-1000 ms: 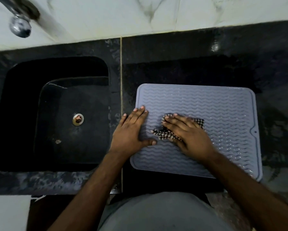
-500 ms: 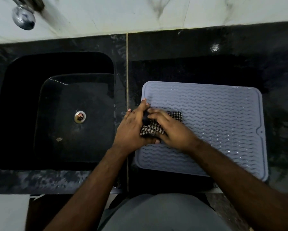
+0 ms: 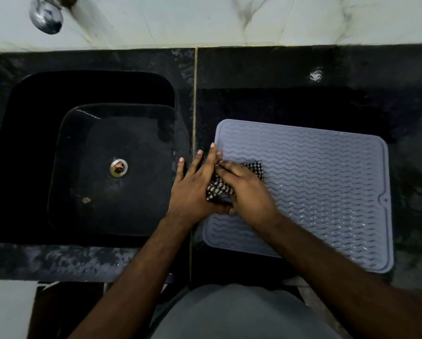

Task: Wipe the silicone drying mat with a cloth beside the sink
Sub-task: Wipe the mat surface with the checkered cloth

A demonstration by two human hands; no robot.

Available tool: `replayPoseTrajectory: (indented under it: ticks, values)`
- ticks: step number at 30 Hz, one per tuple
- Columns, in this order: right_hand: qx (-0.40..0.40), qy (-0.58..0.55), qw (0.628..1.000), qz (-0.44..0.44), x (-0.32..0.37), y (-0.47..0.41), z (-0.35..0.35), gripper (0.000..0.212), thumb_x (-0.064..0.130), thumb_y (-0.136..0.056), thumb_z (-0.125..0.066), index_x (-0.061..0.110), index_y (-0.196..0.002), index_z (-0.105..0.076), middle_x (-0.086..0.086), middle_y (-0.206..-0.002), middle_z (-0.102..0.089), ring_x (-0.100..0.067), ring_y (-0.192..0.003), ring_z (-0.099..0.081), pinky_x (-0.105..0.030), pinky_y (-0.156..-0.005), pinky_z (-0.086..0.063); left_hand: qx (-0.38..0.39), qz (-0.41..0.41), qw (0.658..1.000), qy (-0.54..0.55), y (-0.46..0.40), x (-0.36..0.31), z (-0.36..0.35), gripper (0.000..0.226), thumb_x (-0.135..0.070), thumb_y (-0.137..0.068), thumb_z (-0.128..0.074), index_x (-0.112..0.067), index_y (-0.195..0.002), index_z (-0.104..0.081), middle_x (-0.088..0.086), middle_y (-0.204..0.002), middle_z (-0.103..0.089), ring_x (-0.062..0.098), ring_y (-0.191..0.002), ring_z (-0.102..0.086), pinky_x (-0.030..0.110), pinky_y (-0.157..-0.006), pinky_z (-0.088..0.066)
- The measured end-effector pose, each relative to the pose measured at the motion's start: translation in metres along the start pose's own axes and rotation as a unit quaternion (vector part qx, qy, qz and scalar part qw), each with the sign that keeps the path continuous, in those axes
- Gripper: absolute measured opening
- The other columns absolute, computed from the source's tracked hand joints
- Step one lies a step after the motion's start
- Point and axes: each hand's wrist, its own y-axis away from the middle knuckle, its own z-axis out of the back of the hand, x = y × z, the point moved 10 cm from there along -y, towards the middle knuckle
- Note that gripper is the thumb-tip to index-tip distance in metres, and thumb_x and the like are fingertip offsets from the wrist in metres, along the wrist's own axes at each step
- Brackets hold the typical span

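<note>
The right hand [image 3: 247, 192] presses the checked cloth [image 3: 218, 188] flat on the grey mat [image 3: 327, 179], the left hand [image 3: 192, 189] spread flat at the mat's left edge.

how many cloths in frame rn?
1. The checkered cloth lies at the left edge of the drying mat, pressed under the right hand, with the left hand flat beside it. No other shows; the hands and arms could hide another.
</note>
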Motion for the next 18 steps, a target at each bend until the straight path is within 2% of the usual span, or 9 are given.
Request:
replayPoseTrajectory:
  ticks: [2, 4, 6, 7, 10, 12, 14, 16, 18]
  values:
    - [0.009, 0.017, 1.000, -0.001, 0.001, 0.006, -0.001, 0.087, 0.008, -0.058, -0.088, 0.010, -0.139, -0.055, -0.012, -0.143, -0.052, -0.028, -0.131, -0.048, -0.035, -0.114, -0.030, 0.008, 0.010, 1.000, -0.003, -0.001, -0.001, 0.000, 0.145, -0.088, -0.050, -0.065, -0.028, -0.162, 0.004, -0.019, -0.169, 0.006, 0.012, -0.156, 0.007, 0.052, -0.124, 0.012]
    - [0.004, 0.041, 0.999, 0.002, 0.000, 0.015, 0.004, 0.079, 0.005, -0.061, -0.084, 0.009, -0.136, -0.058, -0.014, -0.139, -0.056, -0.030, -0.127, -0.053, -0.039, -0.112, -0.036, 0.011, 0.014, 1.000, -0.006, -0.002, -0.001, 0.000, 0.142, -0.088, -0.054, -0.067, -0.027, -0.163, 0.003, -0.018, -0.169, 0.001, 0.013, -0.156, 0.007, 0.053, -0.124, 0.013]
    - [0.009, 0.063, 0.998, 0.011, -0.001, 0.026, 0.012, 0.061, 0.002, -0.074, -0.069, 0.010, -0.134, -0.060, -0.013, -0.137, -0.059, -0.030, -0.125, -0.056, -0.035, -0.111, -0.034, 0.001, 0.012, 1.000, -0.008, -0.001, -0.001, 0.001, 0.123, -0.080, -0.072, -0.060, -0.028, -0.162, 0.007, -0.017, -0.169, -0.005, 0.018, -0.157, 0.004, 0.054, -0.124, 0.012]
    - [0.017, 0.071, 0.997, 0.021, -0.003, 0.031, 0.016, 0.059, -0.001, -0.076, -0.061, 0.011, -0.134, -0.060, -0.012, -0.137, -0.059, -0.029, -0.125, -0.056, -0.031, -0.111, -0.032, -0.006, 0.011, 1.000, -0.006, -0.001, -0.002, 0.003, 0.114, -0.074, -0.079, -0.056, -0.030, -0.162, 0.008, -0.016, -0.169, -0.007, 0.020, -0.158, 0.003, 0.054, -0.124, 0.011]
    - [0.080, 0.077, 0.993, 0.028, -0.017, 0.039, 0.023, 0.069, -0.007, -0.075, -0.062, 0.021, -0.138, -0.057, -0.001, -0.144, -0.054, -0.021, -0.132, -0.048, -0.023, -0.112, -0.024, 0.004, 0.014, 1.000, 0.003, -0.001, -0.004, 0.003, 0.113, -0.066, -0.081, -0.062, -0.031, -0.161, 0.009, -0.016, -0.169, -0.010, 0.020, -0.157, 0.002, 0.053, -0.124, 0.012]
    - [0.097, 0.096, 0.990, 0.046, -0.018, 0.033, 0.024, 0.074, -0.012, -0.073, -0.061, 0.023, -0.138, -0.058, 0.000, -0.143, -0.054, -0.021, -0.131, -0.047, -0.030, -0.113, -0.032, 0.006, 0.015, 1.000, 0.008, -0.001, -0.005, 0.003, 0.116, -0.058, -0.080, -0.069, -0.031, -0.161, 0.009, -0.014, -0.168, -0.014, 0.020, -0.157, 0.003, 0.053, -0.124, 0.011]
    - [0.080, 0.141, 0.984, 0.078, -0.005, 0.027, 0.022, 0.059, -0.006, -0.079, -0.060, 0.017, -0.133, -0.061, -0.005, -0.133, -0.056, -0.025, -0.123, -0.048, -0.040, -0.104, -0.043, 0.001, 0.013, 1.000, 0.008, -0.001, -0.005, 0.002, 0.113, -0.048, -0.083, -0.069, -0.031, -0.161, 0.010, -0.013, -0.168, -0.019, 0.021, -0.158, 0.003, 0.054, -0.125, 0.009]
    - [0.053, 0.143, 0.984, 0.086, 0.006, 0.025, 0.020, 0.045, 0.003, -0.084, -0.055, 0.014, -0.127, -0.064, -0.006, -0.122, -0.052, -0.026, -0.115, -0.046, -0.042, -0.092, -0.047, -0.001, 0.018, 1.000, 0.008, -0.001, -0.004, 0.001, 0.111, -0.042, -0.085, -0.068, -0.032, -0.160, 0.012, -0.013, -0.166, -0.024, 0.022, -0.158, 0.003, 0.054, -0.125, 0.009]
    - [0.048, 0.107, 0.990, 0.076, 0.006, 0.024, 0.016, 0.051, 0.004, -0.079, -0.054, 0.017, -0.128, -0.064, -0.003, -0.120, -0.051, -0.025, -0.113, -0.045, -0.041, -0.090, -0.046, -0.011, 0.024, 1.000, 0.004, 0.000, -0.004, 0.001, 0.110, -0.042, -0.086, -0.068, -0.034, -0.160, 0.013, -0.014, -0.166, -0.024, 0.022, -0.158, 0.002, 0.054, -0.124, 0.010]
